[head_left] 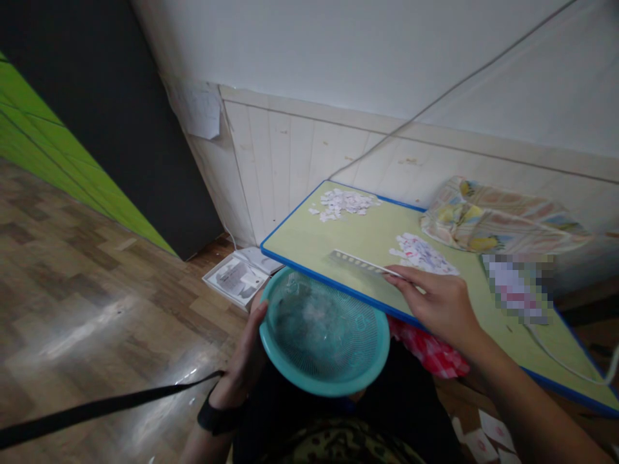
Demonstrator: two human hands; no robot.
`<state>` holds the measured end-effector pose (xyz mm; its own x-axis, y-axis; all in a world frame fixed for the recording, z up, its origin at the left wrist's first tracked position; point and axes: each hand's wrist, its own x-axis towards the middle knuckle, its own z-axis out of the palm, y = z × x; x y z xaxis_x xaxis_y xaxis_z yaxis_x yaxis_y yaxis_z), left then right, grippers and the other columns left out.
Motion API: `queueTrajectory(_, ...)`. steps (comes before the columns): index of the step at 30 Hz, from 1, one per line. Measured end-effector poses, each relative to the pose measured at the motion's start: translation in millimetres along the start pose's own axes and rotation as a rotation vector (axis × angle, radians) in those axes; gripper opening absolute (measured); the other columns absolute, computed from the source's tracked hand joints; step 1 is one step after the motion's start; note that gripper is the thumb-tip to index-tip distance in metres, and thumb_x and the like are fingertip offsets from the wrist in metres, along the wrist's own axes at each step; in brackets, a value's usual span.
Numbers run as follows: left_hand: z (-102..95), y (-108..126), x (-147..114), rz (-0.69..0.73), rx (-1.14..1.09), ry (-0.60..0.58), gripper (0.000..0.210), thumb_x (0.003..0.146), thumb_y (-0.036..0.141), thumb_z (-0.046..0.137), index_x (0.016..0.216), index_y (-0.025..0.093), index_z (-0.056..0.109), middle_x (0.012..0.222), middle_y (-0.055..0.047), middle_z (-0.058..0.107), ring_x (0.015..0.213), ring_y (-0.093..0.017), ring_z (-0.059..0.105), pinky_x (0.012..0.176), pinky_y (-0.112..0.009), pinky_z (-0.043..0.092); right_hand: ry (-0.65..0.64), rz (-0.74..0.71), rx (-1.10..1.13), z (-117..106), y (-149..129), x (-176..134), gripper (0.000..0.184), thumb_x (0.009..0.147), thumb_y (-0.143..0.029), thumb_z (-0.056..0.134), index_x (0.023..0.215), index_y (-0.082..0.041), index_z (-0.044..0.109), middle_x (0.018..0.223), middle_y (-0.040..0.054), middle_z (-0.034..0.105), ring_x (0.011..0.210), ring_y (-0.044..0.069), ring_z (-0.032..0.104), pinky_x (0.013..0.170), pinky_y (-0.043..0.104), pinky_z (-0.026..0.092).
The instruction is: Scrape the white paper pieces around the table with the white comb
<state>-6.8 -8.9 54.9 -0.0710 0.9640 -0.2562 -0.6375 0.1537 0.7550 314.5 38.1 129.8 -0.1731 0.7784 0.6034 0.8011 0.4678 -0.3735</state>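
My left hand is closed on the left rim of a teal plastic colander, which is tilted over my lap against the table's front edge. A blurred whitish patch shows in the colander's bottom; I cannot tell what it is. My right hand pinches the near end of a thin white strip with a row of slots, held just over the table top, its far end pointing left. Behind the strip lie two spread piles of small white paper scraps, the other paper pile lying close beyond my right hand.
The yellow-green table has a blue edge and stands against the wall. A patterned cloth lies at its back. A white cable crosses the right side. An open box sits on the floor at left; red checked cloth hangs below the table edge.
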Motion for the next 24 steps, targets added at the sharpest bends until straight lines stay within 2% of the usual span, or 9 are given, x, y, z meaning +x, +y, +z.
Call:
queueTrajectory(3, -1.5, -3.4, 1.0, 0.024, 0.023, 0.009, 0.068, 0.088, 0.054, 0.096, 0.145, 0.022, 0.08, 0.145, -0.013, 0.085, 0.158, -0.04, 0.063, 0.133, -0.045, 0.05, -0.008, -0.013, 0.006, -8.8, -9.8, -9.1, 0.023, 0.102, -0.033, 0.07, 0.101, -0.035, 0.094, 0.101, -0.0006, 0.091, 0.084, 0.027, 0.09, 0.074, 0.035, 0.071)
queueTrajectory(10, -8.7, -14.7, 2.9, -0.121, 0.052, -0.055, 0.059, 0.092, 0.066, 0.088, 0.134, 0.024, 0.088, 0.139, -0.009, 0.088, 0.154, -0.044, 0.066, 0.13, -0.047, 0.054, -0.037, -0.012, 0.056, -16.8, -20.5, -10.9, 0.023, 0.102, -0.029, 0.072, 0.103, -0.036, 0.094, 0.101, -0.0018, 0.091, 0.085, 0.026, 0.09, 0.072, 0.032, 0.071)
queueTrajectory(19, -11.9, -15.3, 4.8, -0.14, 0.047, -0.059, 0.053, 0.093, 0.065, 0.089, 0.132, 0.029, 0.091, 0.138, -0.005, 0.088, 0.156, -0.04, 0.065, 0.133, -0.045, 0.051, -0.02, 0.003, 0.047, -20.9, -23.5, -15.1, 0.022, 0.102, -0.03, 0.073, 0.103, -0.036, 0.094, 0.1, -0.0001, 0.091, 0.082, 0.028, 0.089, 0.07, 0.033, 0.07)
queueTrajectory(24, -9.6, -12.4, 3.8, -0.132, 0.02, -0.03, 0.058, 0.091, 0.063, 0.091, 0.136, 0.025, 0.088, 0.143, -0.006, 0.086, 0.159, -0.041, 0.062, 0.134, -0.045, 0.049, -0.018, 0.009, 0.043, -23.6, -15.9, -10.8, 0.019, 0.101, -0.033, 0.075, 0.102, -0.034, 0.094, 0.099, 0.0018, 0.091, 0.082, 0.028, 0.089, 0.07, 0.034, 0.07)
